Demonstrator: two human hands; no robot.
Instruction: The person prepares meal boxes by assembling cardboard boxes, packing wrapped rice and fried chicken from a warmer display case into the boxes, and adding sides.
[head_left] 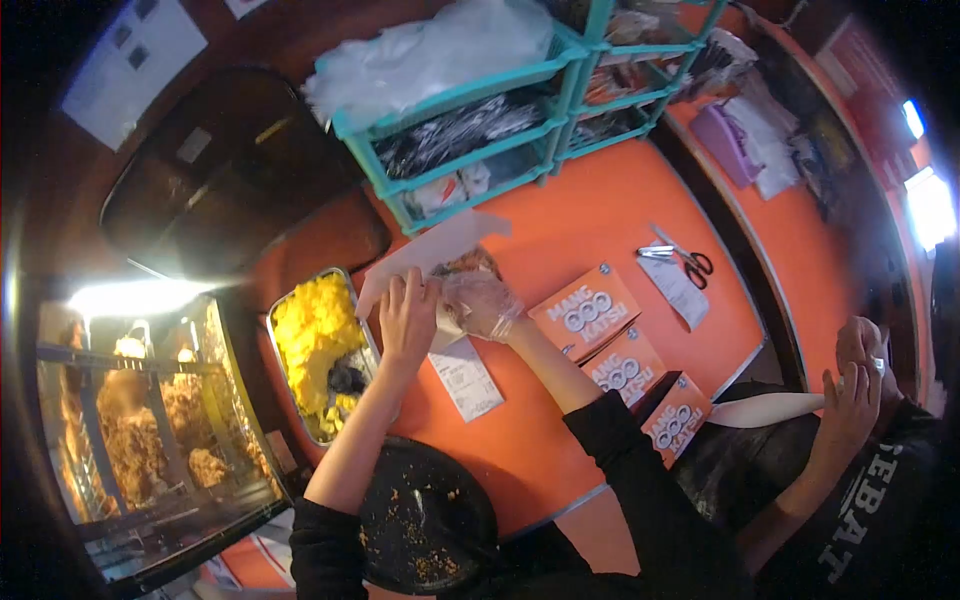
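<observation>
Near the middle of the orange table [540, 430], my left hand [408, 325] holds the edge of a sheet of pale paper [400, 262], its fingers pressed together. My right hand [480, 303] wears a clear plastic glove and lies against a piece of brownish food [470, 262] on the paper. Its fingers are partly hidden by the glove and blur. A printed receipt [466, 380] lies just below the hands. Left of my left hand stands a metal tray [373, 340] of yellow food [318, 335] with a dark utensil in it.
Printed boxes [585, 308] stand right of my right forearm. Scissors [694, 268] lie on another receipt [676, 292]. Teal shelves [560, 130] rise at the back. A black round tray [425, 510] with crumbs is at the front. A co-worker's hands [850, 400] are at the right.
</observation>
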